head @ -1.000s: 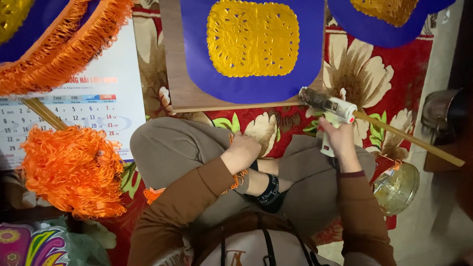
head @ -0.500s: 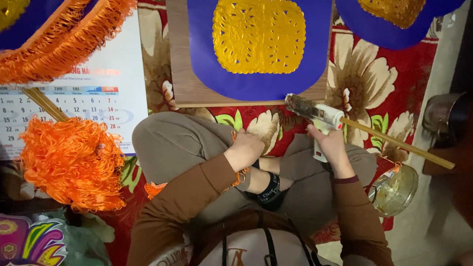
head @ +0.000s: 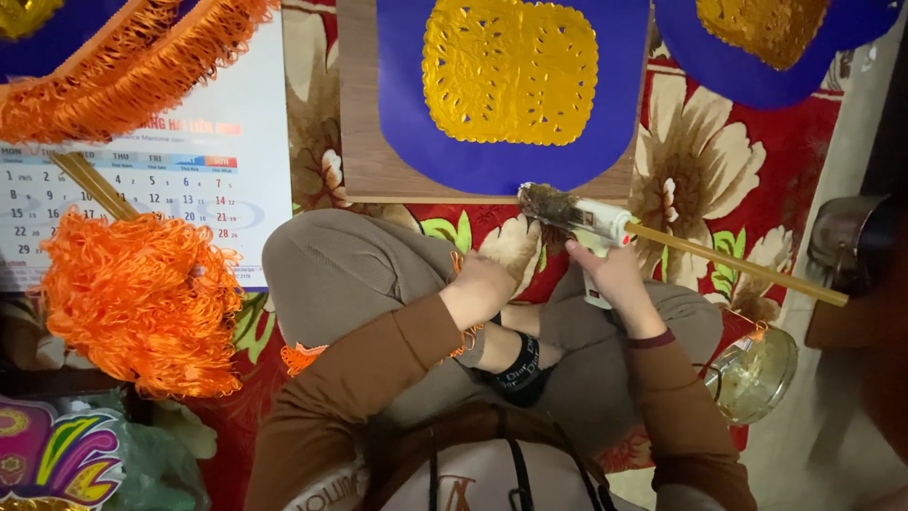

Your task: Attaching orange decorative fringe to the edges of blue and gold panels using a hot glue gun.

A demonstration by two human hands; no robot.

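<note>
The person sits cross-legged on a red floral mat [head: 728, 161], with bare grey floor [head: 851, 416] off beyond the right hand. The right hand [head: 615, 274] has its fingers clenched round the grip of a white glue gun [head: 577, 216], its grimy nozzle pointing away from the fingers toward a wooden board [head: 359, 142] just ahead. On that board lies a blue paper piece [head: 402, 114] with a gold lacy panel [head: 511, 71]. The left hand [head: 482, 284] rests on the knee, fingers curled loosely, holding nothing I can make out. Far out past the left fingers lie a white wall calendar [head: 189, 180] and an orange fringe bundle [head: 142, 303].
</note>
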